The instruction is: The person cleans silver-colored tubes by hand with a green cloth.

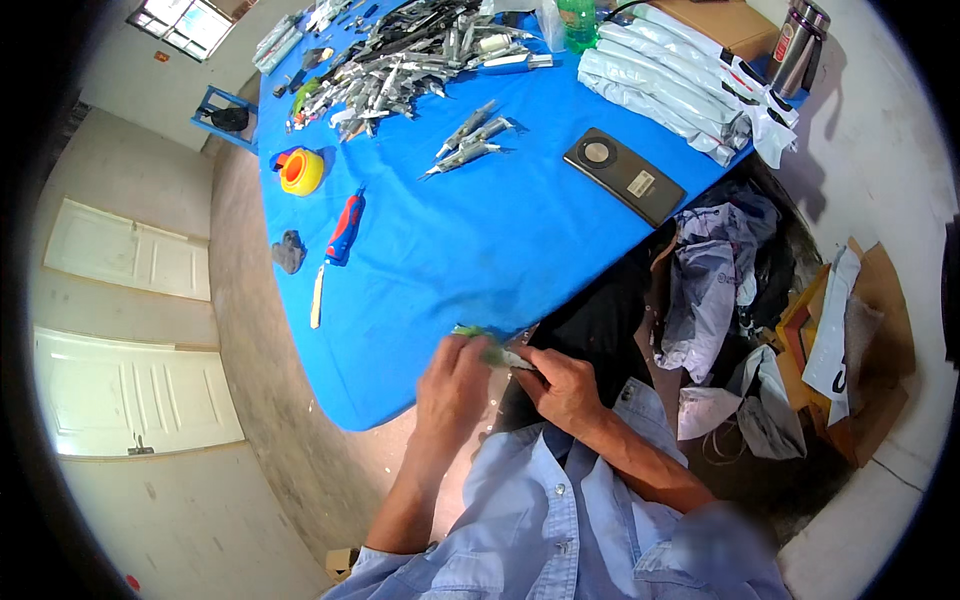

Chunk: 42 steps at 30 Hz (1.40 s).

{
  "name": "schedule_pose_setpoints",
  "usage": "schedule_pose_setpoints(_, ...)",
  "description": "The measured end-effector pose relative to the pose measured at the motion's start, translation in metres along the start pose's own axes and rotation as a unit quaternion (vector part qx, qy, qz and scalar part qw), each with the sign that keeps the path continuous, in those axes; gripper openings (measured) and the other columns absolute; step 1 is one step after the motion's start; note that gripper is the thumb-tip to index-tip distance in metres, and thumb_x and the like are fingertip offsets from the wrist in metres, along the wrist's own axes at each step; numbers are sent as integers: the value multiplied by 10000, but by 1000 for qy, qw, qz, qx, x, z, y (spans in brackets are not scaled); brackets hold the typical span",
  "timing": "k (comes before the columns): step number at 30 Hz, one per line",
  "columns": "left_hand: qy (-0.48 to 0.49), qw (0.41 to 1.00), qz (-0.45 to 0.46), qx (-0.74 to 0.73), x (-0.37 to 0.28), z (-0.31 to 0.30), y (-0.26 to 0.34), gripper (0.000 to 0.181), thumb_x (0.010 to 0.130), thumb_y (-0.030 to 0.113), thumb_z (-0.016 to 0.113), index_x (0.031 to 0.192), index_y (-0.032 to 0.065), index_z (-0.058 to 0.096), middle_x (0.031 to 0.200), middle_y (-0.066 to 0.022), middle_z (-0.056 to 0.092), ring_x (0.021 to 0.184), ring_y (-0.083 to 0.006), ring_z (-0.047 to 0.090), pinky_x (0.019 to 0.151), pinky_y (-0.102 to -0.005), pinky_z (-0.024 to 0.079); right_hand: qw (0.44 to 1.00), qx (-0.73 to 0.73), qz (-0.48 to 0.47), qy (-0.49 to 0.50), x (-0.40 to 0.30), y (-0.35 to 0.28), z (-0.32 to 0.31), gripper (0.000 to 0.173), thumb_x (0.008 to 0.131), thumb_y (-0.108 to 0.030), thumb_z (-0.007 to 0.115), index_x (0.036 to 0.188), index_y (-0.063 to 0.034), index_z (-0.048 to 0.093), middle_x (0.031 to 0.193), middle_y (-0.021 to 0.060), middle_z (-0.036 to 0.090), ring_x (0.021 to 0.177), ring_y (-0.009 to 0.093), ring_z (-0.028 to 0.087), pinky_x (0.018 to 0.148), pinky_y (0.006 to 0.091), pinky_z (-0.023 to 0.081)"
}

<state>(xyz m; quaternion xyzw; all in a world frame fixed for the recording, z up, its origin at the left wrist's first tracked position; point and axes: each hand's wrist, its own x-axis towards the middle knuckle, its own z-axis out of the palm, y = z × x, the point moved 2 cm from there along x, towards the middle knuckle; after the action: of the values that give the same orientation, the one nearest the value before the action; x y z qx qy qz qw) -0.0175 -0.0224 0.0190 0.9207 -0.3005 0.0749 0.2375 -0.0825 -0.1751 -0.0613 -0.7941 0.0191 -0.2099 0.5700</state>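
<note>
My left hand (454, 382) is at the near edge of the blue-covered table and holds a small green piece (471, 331). Motion blurs it, and the fingers hide most of it. My right hand (564, 386) pinches a narrow whitish plastic piece (517, 360) that points towards the left hand. The two pieces meet or overlap between my hands; I cannot tell whether they are joined. Beyond the hands, several slim grey-and-clear plastic parts (469, 142) lie in a small group. To the left rests a red-and-blue-handled tool (346, 229) with a long pale strip at its near end.
A large heap of similar plastic parts (397, 75) covers the table's far side. A yellow tape roll (302, 172) and a grey lump (288, 252) lie left. On the right are a phone (626, 176), wrapped silvery packs (660, 90) and a steel flask (799, 49). Bags and cardboard (877, 315) fill the floor.
</note>
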Motion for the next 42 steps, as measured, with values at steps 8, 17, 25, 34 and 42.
schedule_pose_setpoints(8,14,999,-25,37,6,-19,-9,277,881,-59,658,1142,23,701,1055,-164,673,893,-370,692,757,-457,571,1000,-23,-8,0,-1,1,1,234,874,-85,790,1093,-34,724,906,163,737,777,349,738,664,418,590)
schedule_pose_setpoints(17,-36,998,40,-15,-5,10,14,274,877,-47,674,1143,14,697,1093,-174,670,919,-378,688,786,-450,581,999,24,18,-12,-4,4,-1,223,911,-87,766,1122,-23,732,949,181,751,816,357,752,683,406,597)
schedule_pose_setpoints(25,-15,998,-61,10,4,-15,-17,251,888,-52,647,1120,15,718,1062,-175,681,921,-380,697,794,-456,577,1000,15,1,21,-1,3,5,290,856,-49,788,1139,-25,732,980,172,759,839,347,755,704,401,600)
schedule_pose_setpoints(34,-46,998,39,-26,-11,13,25,290,862,-45,691,1146,17,697,1130,-163,677,968,-368,703,806,-447,588,996,71,40,-22,0,-1,-4,266,919,-78,746,1175,-16,710,1026,192,751,901,355,765,744,391,606)
schedule_pose_setpoints(42,-29,999,-11,16,-6,-8,-1,266,880,-52,673,1136,16,698,1088,-166,671,928,-370,696,802,-449,583,995,90,50,4,-4,5,4,268,876,-11,789,1136,-12,721,1012,183,756,899,340,769,740,377,604)
